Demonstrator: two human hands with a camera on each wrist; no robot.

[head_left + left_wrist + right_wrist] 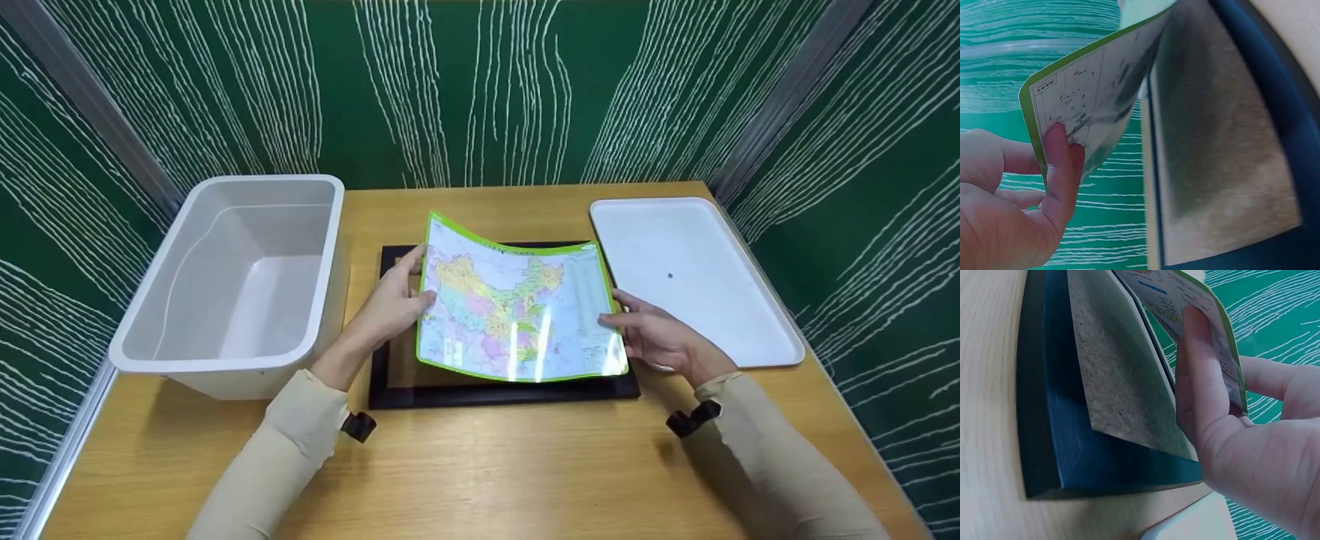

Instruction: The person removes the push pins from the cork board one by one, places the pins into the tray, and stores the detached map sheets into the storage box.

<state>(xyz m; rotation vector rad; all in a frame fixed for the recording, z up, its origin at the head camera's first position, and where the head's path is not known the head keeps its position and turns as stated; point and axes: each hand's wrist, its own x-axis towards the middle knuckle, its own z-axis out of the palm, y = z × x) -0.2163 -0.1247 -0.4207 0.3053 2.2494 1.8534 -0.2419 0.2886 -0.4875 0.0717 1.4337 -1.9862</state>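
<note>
A glossy map sheet [495, 307] with a bright green border bows downward in the middle, raised above a dark picture frame [510, 396]. My left hand [390, 304] pinches the sheet's left edge, thumb on the printed face. At the opposite edge my right hand [656, 334] pinches it the same way. Printing also covers the underside, seen in the left wrist view on the sheet [1092, 84], with fingertips against it. The frame lies flat on the table, and inside it shows a brown, speckled board [1112, 382]. In the head view the sheet hides most of that board.
A deep white plastic bin [247, 300] stands on the left of the wooden table [480, 472]. On the right lies a shallow white tray [690, 277] with a small dark spot. Green walls [510, 90] with white streaks enclose the back and sides.
</note>
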